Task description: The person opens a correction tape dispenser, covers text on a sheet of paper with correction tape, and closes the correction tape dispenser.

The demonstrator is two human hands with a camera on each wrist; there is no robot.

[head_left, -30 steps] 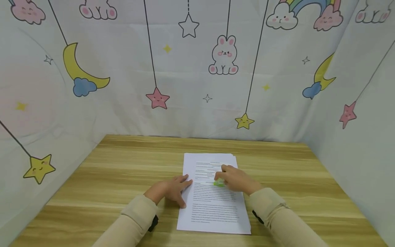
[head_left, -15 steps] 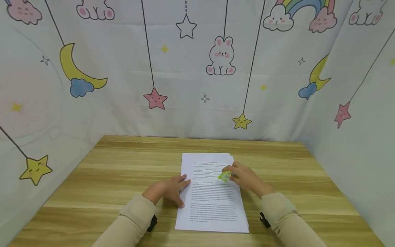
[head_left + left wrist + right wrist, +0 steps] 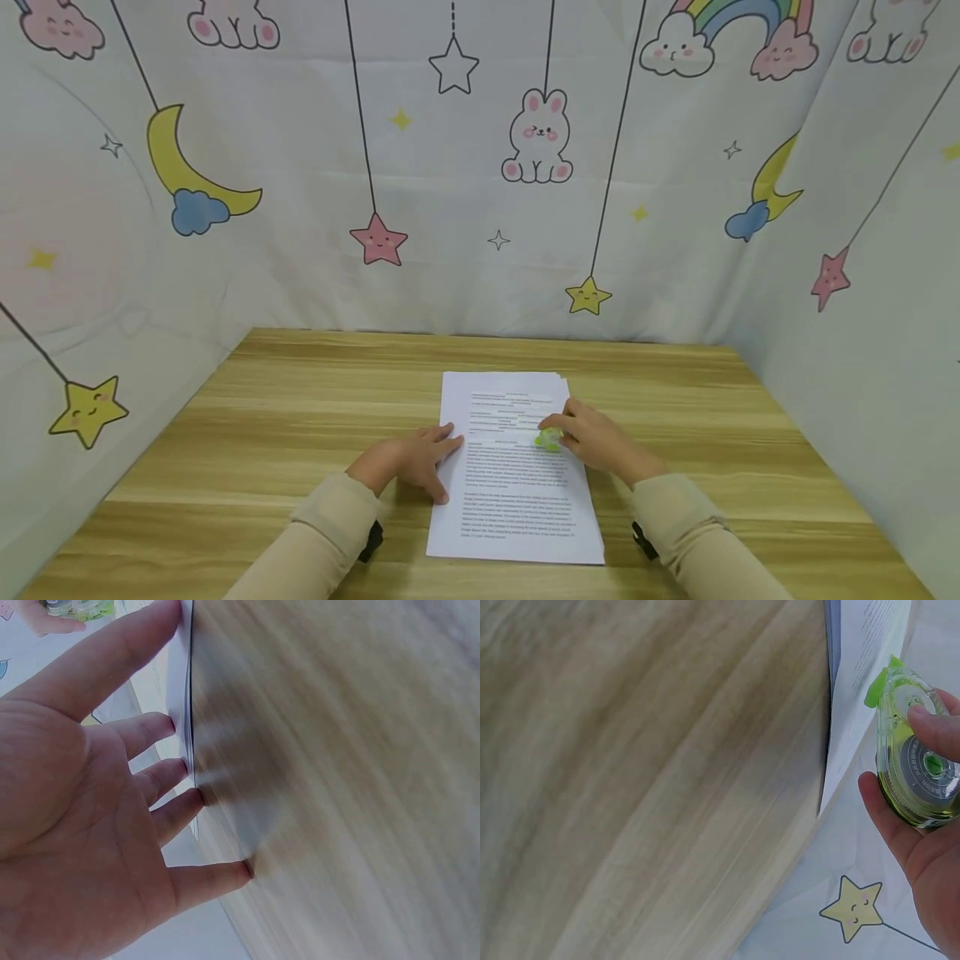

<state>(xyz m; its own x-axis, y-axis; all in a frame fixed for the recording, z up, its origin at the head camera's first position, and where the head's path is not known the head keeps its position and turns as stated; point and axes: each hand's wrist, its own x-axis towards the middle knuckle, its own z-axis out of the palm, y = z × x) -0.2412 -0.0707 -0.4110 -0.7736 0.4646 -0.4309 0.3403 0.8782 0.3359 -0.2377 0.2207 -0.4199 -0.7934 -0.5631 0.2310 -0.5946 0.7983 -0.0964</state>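
Left hand (image 3: 418,462), fingers spread, rests at the left edge of the printed sheets (image 3: 517,518); right hand (image 3: 597,440) grips a correction tape dispenser (image 3: 916,782) over their right side. Dispenser looks light, rigid, slick: pinch its flat sides. Sheets on the worktop (image 3: 337,371) should crease easily.

I list: one table (image 3: 322,392), wood-grained, yellow-brown; one white fabric backdrop (image 3: 450,175), three sides visible, printed with moons (image 3: 162,154), stars (image 3: 378,242), clouds (image 3: 677,54), rabbits (image 3: 537,158), one rainbow (image 3: 738,8); soft light.
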